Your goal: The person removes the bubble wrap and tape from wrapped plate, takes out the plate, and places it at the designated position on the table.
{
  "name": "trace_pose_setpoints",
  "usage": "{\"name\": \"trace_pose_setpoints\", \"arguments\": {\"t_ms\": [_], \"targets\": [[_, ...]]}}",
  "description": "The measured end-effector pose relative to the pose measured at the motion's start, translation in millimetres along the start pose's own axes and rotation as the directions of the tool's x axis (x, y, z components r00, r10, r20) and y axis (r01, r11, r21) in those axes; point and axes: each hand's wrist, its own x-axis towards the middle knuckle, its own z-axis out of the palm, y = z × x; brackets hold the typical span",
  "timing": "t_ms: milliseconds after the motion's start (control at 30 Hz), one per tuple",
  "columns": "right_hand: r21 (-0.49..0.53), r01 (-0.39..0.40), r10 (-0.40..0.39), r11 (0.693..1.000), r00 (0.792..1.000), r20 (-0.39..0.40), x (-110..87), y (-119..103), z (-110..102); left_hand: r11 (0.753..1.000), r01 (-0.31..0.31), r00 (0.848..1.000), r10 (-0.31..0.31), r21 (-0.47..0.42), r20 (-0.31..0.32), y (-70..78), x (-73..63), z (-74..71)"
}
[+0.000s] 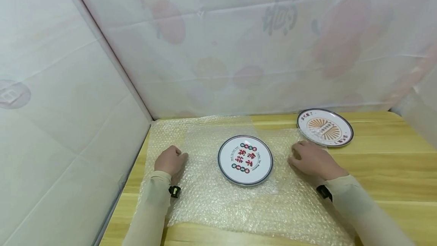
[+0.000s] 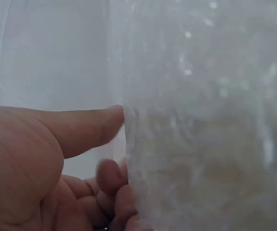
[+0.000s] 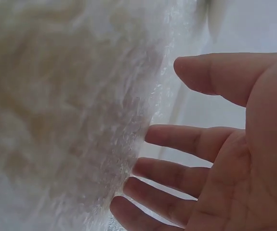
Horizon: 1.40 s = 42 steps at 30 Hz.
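A round white plate (image 1: 245,160) with a dark blue rim and red and green lettering lies face up on layered bubble wrap (image 1: 211,208). To its left, my left hand (image 1: 170,161) is at the wrap; in the left wrist view its thumb (image 2: 87,126) reaches the film's edge and the other fingers bend loosely, with a gap from the thumb. Right of the plate, my right hand (image 1: 315,159) is by the wrap's right part. In the right wrist view its fingers (image 3: 177,175) are spread and fairly straight, tips at the wrap's edge, thumb apart.
A second plate (image 1: 336,127) with an orange sunburst lies at the back right, a wrap corner overlapping its lower left. Beneath everything is a yellow wood-grain table (image 1: 385,170). White printed cloth (image 1: 218,48) hangs behind it, with another white sheet (image 1: 68,155) along the left.
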Motion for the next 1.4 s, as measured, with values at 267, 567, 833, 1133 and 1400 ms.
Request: {"name": "trace_pose_setpoints", "arguments": {"t_ms": [267,567,833,1133,1400], "targets": [[0.013,-0.032,0.032,0.999,0.999,0.002,-5.1,-1,-1,0.999,0.040,0.999,-0.039,-0.022,0.027,-0.7,8.5,-0.2],[0.027,-0.051,0.050,0.998,0.999,0.015,-9.9,-2,-6,0.999,0.040,0.997,-0.040,-0.006,0.061,2.4,10.2,-10.9],[0.030,-0.070,0.069,0.997,0.997,0.025,-9.1,-2,-3,1.000,0.000,0.994,0.002,-0.021,0.108,1.5,13.7,-9.3],[0.086,-0.056,0.050,0.995,0.997,0.067,-8.3,-2,-4,0.998,-0.041,0.987,0.033,0.045,0.158,3.4,8.6,-31.9],[0.085,-0.050,0.045,0.995,0.997,0.065,-9.9,-3,-4,0.991,-0.073,0.990,0.058,0.113,0.125,18.9,3.4,-35.8]]}}
